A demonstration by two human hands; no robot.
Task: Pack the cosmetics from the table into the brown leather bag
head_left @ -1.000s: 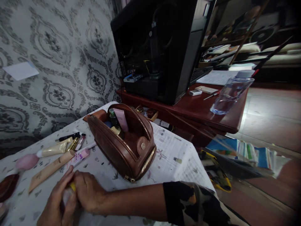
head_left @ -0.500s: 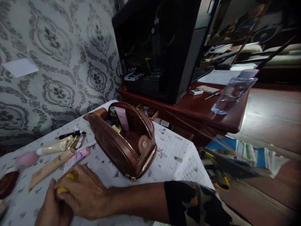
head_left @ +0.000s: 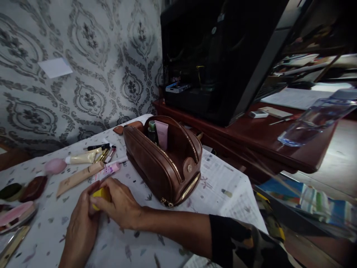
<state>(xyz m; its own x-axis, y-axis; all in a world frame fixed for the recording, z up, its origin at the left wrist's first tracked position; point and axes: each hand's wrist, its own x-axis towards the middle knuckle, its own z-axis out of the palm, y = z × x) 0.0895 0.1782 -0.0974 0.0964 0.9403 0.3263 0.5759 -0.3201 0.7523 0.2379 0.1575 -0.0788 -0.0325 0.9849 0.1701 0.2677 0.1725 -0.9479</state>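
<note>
My left hand [head_left: 80, 223] and my right hand [head_left: 121, 204] meet low on the table, both closed round a small object with a yellow cap [head_left: 100, 193]. Just right of them stands an open brown leather pouch [head_left: 164, 167] with a green-topped bottle [head_left: 152, 128] and a pink tube [head_left: 162, 134] sticking out of it. Beyond my hands lie a beige tube [head_left: 79, 176], a small pink tube [head_left: 107, 172] and a cream tube [head_left: 80, 158] on the patterned tablecloth [head_left: 217, 182].
A pink sponge [head_left: 55, 165], dark compacts [head_left: 33, 188] and a pink case [head_left: 15, 214] lie at the left. A black cabinet [head_left: 223, 56] stands on a red-brown desk [head_left: 264, 141] behind, with a tilted water bottle [head_left: 315, 121] on it. Patterned wall at the back left.
The view has swung left, so the pouch and the desk sit further right. My hands have shifted up the table, and the yellow cap now shows between my fingers.
</note>
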